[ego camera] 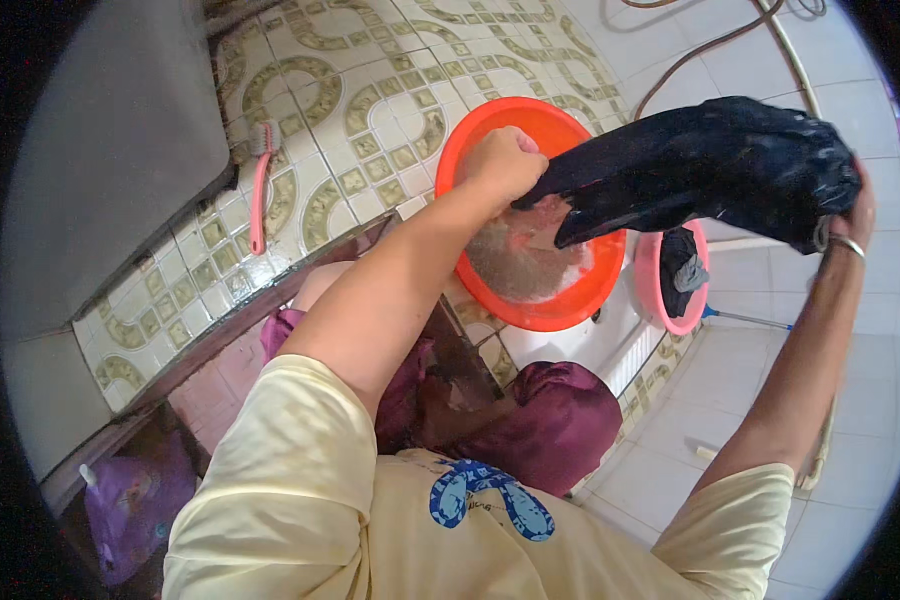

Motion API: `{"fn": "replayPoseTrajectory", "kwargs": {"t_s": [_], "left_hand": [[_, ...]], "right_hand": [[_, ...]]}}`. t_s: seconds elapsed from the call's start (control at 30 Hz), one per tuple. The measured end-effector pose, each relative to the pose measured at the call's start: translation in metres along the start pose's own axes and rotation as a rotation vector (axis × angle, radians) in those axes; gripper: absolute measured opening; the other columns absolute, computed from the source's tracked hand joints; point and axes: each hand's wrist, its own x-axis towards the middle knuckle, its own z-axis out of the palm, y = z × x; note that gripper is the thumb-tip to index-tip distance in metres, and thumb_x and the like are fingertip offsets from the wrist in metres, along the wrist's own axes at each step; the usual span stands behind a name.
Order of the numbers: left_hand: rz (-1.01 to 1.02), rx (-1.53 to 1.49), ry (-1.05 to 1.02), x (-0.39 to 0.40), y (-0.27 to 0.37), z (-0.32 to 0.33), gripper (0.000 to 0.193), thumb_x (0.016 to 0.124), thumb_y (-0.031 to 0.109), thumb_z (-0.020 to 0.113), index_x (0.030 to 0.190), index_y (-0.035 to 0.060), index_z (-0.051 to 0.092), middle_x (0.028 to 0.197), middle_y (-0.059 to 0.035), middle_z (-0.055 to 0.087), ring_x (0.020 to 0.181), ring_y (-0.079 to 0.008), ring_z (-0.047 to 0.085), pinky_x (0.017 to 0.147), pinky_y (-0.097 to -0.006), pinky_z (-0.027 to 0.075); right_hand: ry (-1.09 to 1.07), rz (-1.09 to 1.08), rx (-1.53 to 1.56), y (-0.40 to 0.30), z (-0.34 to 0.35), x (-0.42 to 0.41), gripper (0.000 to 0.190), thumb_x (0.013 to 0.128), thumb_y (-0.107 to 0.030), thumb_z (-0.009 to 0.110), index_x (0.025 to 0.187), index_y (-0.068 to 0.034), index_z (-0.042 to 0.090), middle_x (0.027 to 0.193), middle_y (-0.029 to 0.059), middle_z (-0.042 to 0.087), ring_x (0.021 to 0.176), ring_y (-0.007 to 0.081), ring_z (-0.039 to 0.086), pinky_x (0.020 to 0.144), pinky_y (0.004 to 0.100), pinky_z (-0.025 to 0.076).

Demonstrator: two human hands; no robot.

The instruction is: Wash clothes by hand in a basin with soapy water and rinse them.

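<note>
A wet black garment [690, 169] is stretched between my hands above a red-orange plastic basin [544, 315]. My left hand [506, 161], over the basin, is closed on one end of the cloth. At the far right my right hand [859, 202], with a bangle at its wrist, grips the bunched other end, its fingers partly hidden by the fabric. Murky, sudsy water [517, 259] lies in the basin. Behind the lower edge of the garment stands a pink basin [649, 281] with dark cloth and a grey piece [691, 274] in it.
A pink-handled scrub brush [259, 195] lies on the patterned tiles at the left. Beyond it stands a large grey surface [120, 135]. A purple plastic bag [139, 502] is at the lower left. A brown hose [690, 60] and a pale pipe [795, 64] run along the white tiled wall.
</note>
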Motion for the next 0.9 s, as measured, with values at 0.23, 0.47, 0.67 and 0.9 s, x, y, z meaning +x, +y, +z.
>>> {"fn": "replayPoseTrajectory", "kwargs": {"t_s": [0.23, 0.47, 0.67, 0.9], "left_hand": [[0.019, 0.042, 0.013, 0.006, -0.011, -0.005, 0.032, 0.066, 0.018, 0.064, 0.092, 0.0001, 0.058, 0.092, -0.0186, 0.061, 0.089, -0.0301, 0.058, 0.078, -0.0365, 0.045], [0.109, 0.666, -0.199, 0.002, -0.045, 0.021, 0.054, 0.073, 0.03, 0.062, 0.12, 0.0081, 0.047, 0.126, -0.0219, 0.037, 0.115, -0.0375, 0.039, 0.091, -0.0478, 0.038], [0.12, 1.072, -0.384, 0.022, -0.08, 0.063, 0.056, 0.087, 0.044, 0.043, 0.138, 0.0271, 0.025, 0.147, -0.0094, 0.005, 0.134, -0.0357, 0.001, 0.097, -0.0682, 0.01], [0.359, 1.194, -0.317, 0.057, -0.161, 0.113, 0.052, 0.088, 0.042, 0.039, 0.135, 0.0207, 0.031, 0.143, -0.0118, 0.02, 0.131, -0.0362, 0.014, 0.097, -0.0665, 0.011]], "right_hand": [[-0.004, 0.443, 0.251, 0.236, 0.073, -0.051, 0.028, 0.081, -0.026, 0.052, 0.09, -0.001, 0.061, 0.089, 0.0112, 0.064, 0.079, 0.0252, 0.061, 0.075, 0.0407, 0.049], [0.045, 0.14, -0.727, 0.391, 0.06, -0.09, 0.045, 0.067, -0.022, 0.059, 0.105, 0.002, 0.057, 0.082, 0.0237, 0.059, 0.081, 0.0322, 0.057, 0.076, 0.0374, 0.044], [-0.158, -0.296, -0.811, 0.421, 0.104, -0.143, 0.066, 0.071, -0.032, 0.063, 0.127, -0.005, 0.041, 0.124, 0.0281, 0.038, 0.11, 0.0427, 0.04, 0.095, 0.0447, 0.032], [-0.078, -0.123, -1.213, 0.471, 0.12, -0.127, 0.054, 0.075, -0.045, 0.058, 0.119, -0.014, 0.05, 0.125, 0.0216, 0.039, 0.102, 0.0432, 0.046, 0.083, 0.0523, 0.039]]}}
